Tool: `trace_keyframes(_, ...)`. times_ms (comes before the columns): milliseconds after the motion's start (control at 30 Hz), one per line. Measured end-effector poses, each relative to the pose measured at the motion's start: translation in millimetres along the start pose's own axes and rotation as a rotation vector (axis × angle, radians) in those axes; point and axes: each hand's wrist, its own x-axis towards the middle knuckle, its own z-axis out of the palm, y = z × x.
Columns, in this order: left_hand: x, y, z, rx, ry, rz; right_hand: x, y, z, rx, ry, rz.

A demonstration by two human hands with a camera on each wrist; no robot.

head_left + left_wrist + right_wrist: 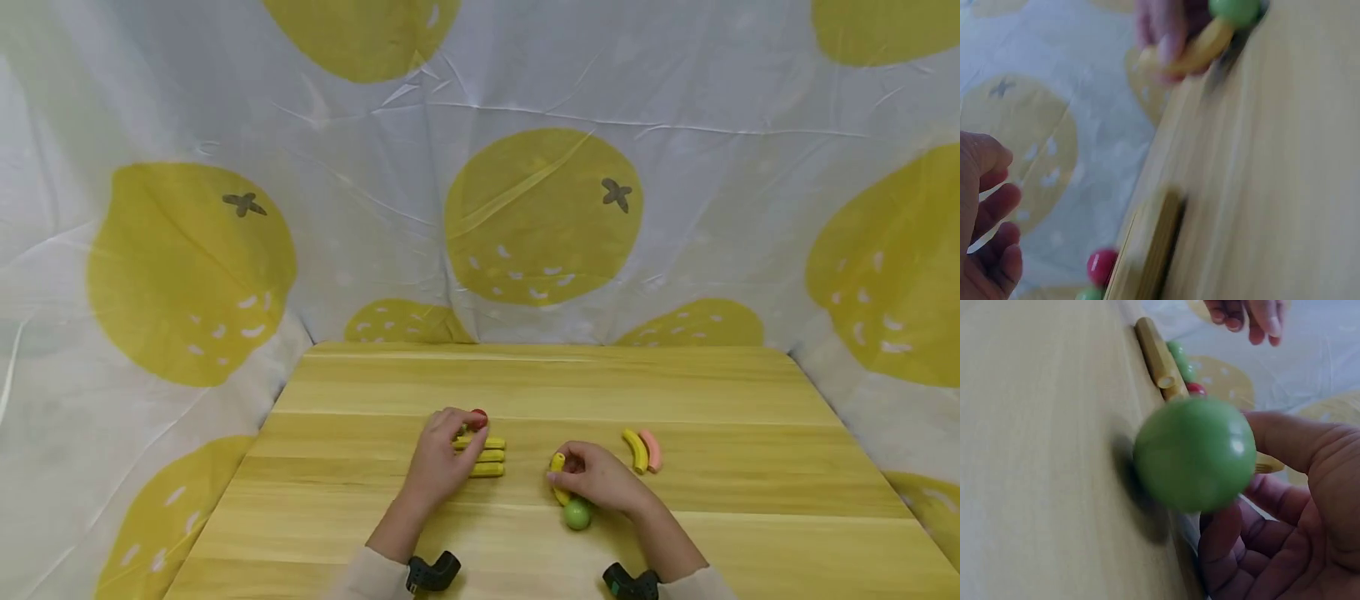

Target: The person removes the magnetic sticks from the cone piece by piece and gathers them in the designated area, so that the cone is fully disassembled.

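Observation:
My right hand pinches a yellow curved piece between thumb and fingers. At the near end of that piece sits a green ball, filling the middle of the right wrist view. The two look joined and held off the table. My left hand hovers with loosely bent fingers around several straight yellow sticks, lying side by side. In the left wrist view its fingers hold nothing. Beyond the sticks lies a red ball, with small green balls beside it.
To the right on the wooden table lie a second yellow curved piece and a pink curved piece, side by side. A lemon-print cloth hangs behind the table and along its sides.

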Motion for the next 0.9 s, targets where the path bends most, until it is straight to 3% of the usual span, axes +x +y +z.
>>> trace_keyframes(133,-8.0,19.2,20.0,-0.084,-0.207,0.055,3.3,-1.6,2.2,0.034,0.038,0.023)
trace_keyframes(200,-12.0,24.9,28.0,-0.1,-0.31,0.046,6.3,-4.8,3.6,0.065,0.051,0.03)
trace_keyframes(300,-17.8,28.6,36.6,-0.077,-0.406,0.022,12.2,-9.3,5.7,0.105,0.055,0.013)
trace_keyframes(533,-28.4,26.2,47.4,0.024,-0.437,-0.021,17.8,-11.1,7.0,0.114,-0.01,-0.018)
trace_keyframes(733,-31.2,23.7,53.9,0.034,-0.429,-0.031,11.6,-6.3,1.5,0.153,-0.042,-0.019)
trace_keyframes(900,-38.7,25.5,62.0,-0.01,-0.46,-0.01,0.8,0.7,-1.7,0.156,-0.016,0.018)
